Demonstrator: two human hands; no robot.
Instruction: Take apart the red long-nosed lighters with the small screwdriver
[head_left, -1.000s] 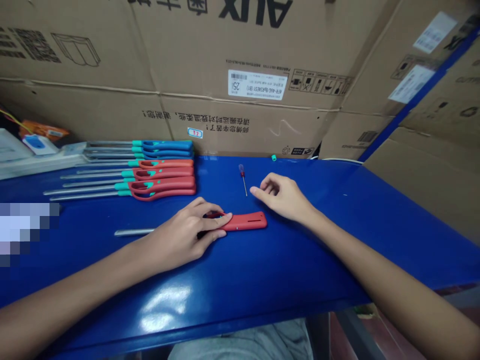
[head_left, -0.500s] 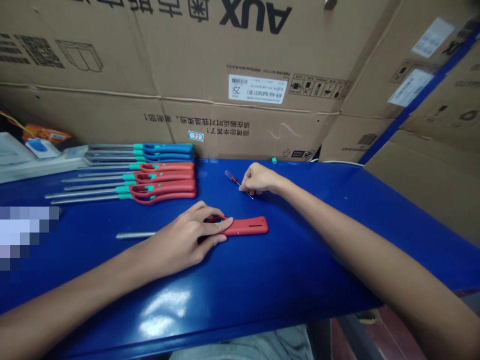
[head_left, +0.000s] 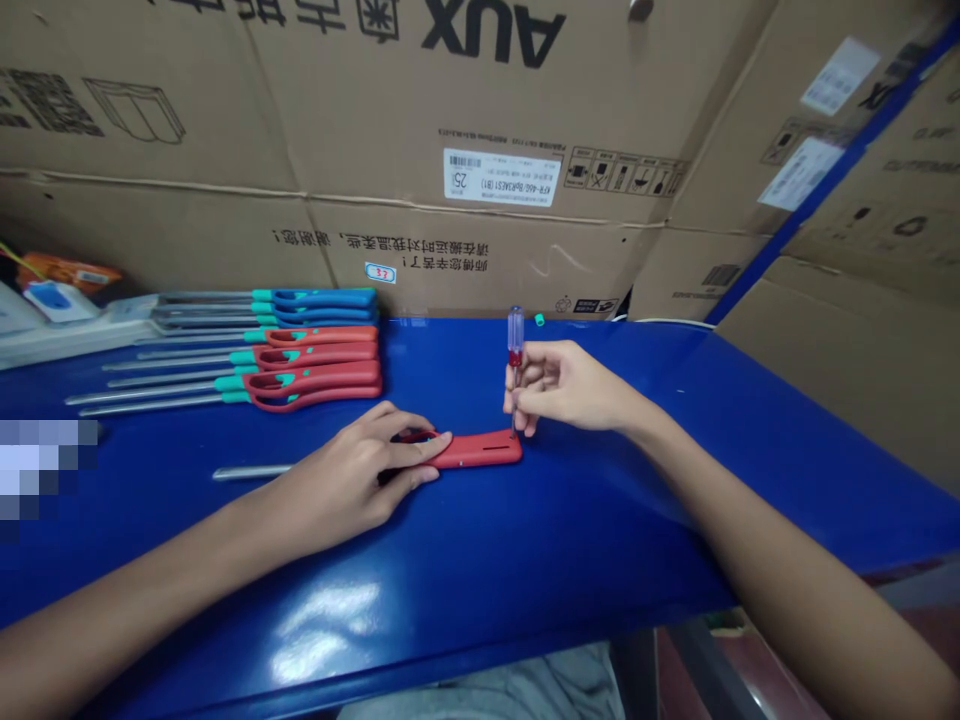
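Note:
A red long-nosed gas lighter (head_left: 480, 451) lies on the blue table, its metal barrel pointing left. My left hand (head_left: 379, 458) is closed around its trigger end and holds it against the table; the trigger guard is partly hidden under the fingers. My right hand (head_left: 559, 388) pinches the shaft of a small screwdriver (head_left: 515, 330) with a clear purple and red handle. The screwdriver stands upright, handle up, its tip at the right end of the lighter's handle. Whether the tip sits in the hole there I cannot tell.
Several red and blue lighters (head_left: 315, 385) lie in a row at the back left, beside a white object (head_left: 112, 328) and an orange packet (head_left: 64, 271). A small green piece (head_left: 539, 320) lies near the cardboard (head_left: 420, 220) behind the table (head_left: 600, 540).
My right hand has brought the screwdriver right and down to the lighter's end and turned it from slanted to upright. My left hand keeps its hold on the lighter.

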